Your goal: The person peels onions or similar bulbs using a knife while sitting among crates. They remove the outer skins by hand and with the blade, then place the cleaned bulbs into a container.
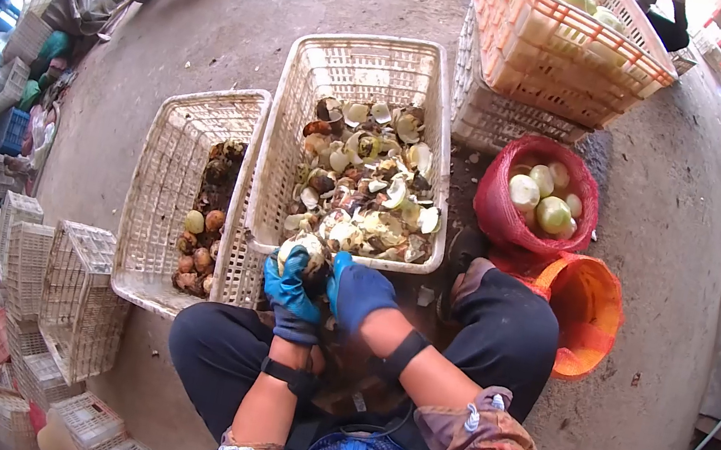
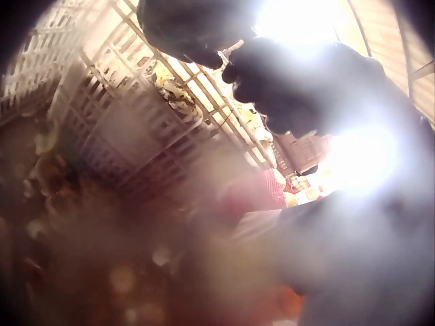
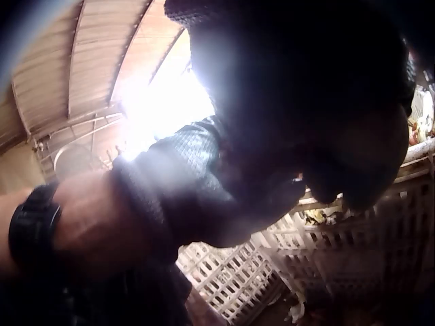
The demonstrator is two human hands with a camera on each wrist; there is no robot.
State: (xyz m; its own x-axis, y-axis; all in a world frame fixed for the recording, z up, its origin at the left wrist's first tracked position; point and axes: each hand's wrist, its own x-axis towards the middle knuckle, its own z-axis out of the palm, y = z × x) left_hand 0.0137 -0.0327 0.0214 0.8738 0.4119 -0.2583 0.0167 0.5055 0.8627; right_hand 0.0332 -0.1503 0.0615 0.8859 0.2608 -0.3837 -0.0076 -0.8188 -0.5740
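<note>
In the head view the gloved left hand (image 1: 297, 294) grips a pale, ragged round vegetable (image 1: 304, 252) at the near rim of the large basket (image 1: 282, 105). Beside it on the right, the gloved right hand (image 1: 359, 296) has its fingertips close to the vegetable; whether they touch is unclear. Peelings and skins (image 1: 369, 178) fill the bottom of that basket. Dark against glare, the right hand (image 3: 292, 129) shows bent fingers in the right wrist view, and its palm side is hidden. Much of the left wrist view is blurred.
Left of the large basket, a second basket (image 1: 156, 189) holds brown and dark round vegetables (image 1: 198, 262). On the right are a red mesh bag (image 1: 494, 191) of pale green ones, an orange bag (image 1: 605, 316) and stacked crates (image 1: 546, 50). More crates (image 1: 77, 300) stand at far left.
</note>
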